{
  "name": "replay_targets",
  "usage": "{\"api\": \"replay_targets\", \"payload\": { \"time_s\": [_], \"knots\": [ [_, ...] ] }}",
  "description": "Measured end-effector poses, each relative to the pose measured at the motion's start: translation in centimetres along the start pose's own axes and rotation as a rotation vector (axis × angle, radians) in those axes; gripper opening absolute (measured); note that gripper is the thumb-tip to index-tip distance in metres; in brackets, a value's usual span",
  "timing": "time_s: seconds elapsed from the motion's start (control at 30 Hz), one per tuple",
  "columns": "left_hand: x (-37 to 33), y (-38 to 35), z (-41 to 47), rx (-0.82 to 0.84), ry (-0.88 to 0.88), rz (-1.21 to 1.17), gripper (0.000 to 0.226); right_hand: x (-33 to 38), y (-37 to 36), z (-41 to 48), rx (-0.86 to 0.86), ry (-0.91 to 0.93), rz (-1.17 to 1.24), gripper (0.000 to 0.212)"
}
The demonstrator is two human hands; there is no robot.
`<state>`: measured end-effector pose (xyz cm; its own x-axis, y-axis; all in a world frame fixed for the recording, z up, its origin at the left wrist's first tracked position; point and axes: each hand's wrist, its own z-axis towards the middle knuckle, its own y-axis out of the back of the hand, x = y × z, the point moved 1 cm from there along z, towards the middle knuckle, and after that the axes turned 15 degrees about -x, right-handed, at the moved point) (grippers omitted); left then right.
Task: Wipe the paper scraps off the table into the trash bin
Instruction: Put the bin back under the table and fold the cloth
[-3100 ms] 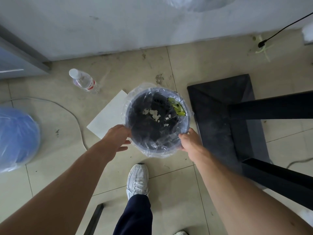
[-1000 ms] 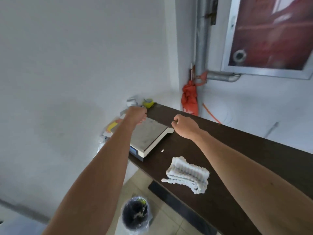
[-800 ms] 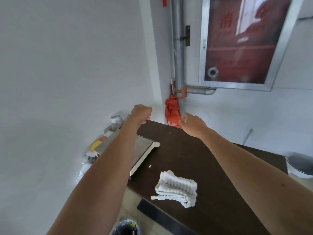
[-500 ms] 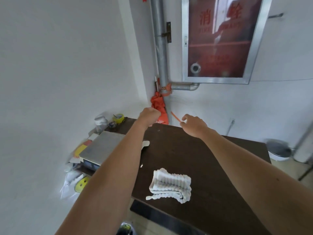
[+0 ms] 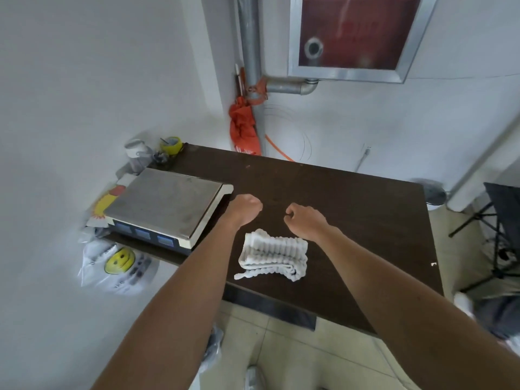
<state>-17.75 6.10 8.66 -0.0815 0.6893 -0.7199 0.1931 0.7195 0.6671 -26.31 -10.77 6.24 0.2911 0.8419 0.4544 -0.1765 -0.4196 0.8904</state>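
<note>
A folded white ribbed cloth (image 5: 272, 257) lies on the dark brown table (image 5: 351, 209) near its front edge. My left hand (image 5: 245, 209) hovers just beyond the cloth's left end, fingers curled into a fist with nothing in it. My right hand (image 5: 305, 220) hangs over the cloth's far right corner, also curled and holding nothing. One small white paper scrap (image 5: 433, 264) sits at the table's right edge. The trash bin's clear liner (image 5: 213, 344) peeks out below the table behind my left forearm.
A metal-topped weighing scale (image 5: 166, 204) fills the table's left end, with tape rolls (image 5: 171, 144) behind it. A smiley-face plastic bag (image 5: 118, 263) hangs at the left. A folding stand (image 5: 498, 237) and a metal bowl (image 5: 430, 192) are on the right.
My view tilted down from the wall to the table. Both fists came down and back toward the cloth. Earlier, both hands were holding the trash bin on the floor.
</note>
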Motion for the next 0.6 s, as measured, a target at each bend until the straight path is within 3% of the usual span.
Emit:
{"api": "replay_targets", "payload": {
  "time_s": [0.27, 0.37, 0.5, 0.6],
  "knots": [
    [7.0, -3.0, -3.5, 0.080, 0.137, 0.108, 0.043, -1.6, -5.9, -4.3, 0.088, -0.029, -0.036, 0.028],
    [8.2, -3.8, -3.7, 0.062, 0.091, 0.188, 0.044, -2.1, -6.7, -5.0, 0.075, -0.019, -0.069, 0.028],
    [8.8, -4.7, -3.6, 0.011, 0.059, 0.279, 0.048, -2.2, -6.9, -5.3, -0.020, 0.083, -0.150, 0.029],
    [9.2, -5.3, -3.4, 0.006, 0.135, 0.397, 0.066, -2.1, -7.1, -5.0, -0.134, 0.208, -0.232, 0.044]
  ]
}}
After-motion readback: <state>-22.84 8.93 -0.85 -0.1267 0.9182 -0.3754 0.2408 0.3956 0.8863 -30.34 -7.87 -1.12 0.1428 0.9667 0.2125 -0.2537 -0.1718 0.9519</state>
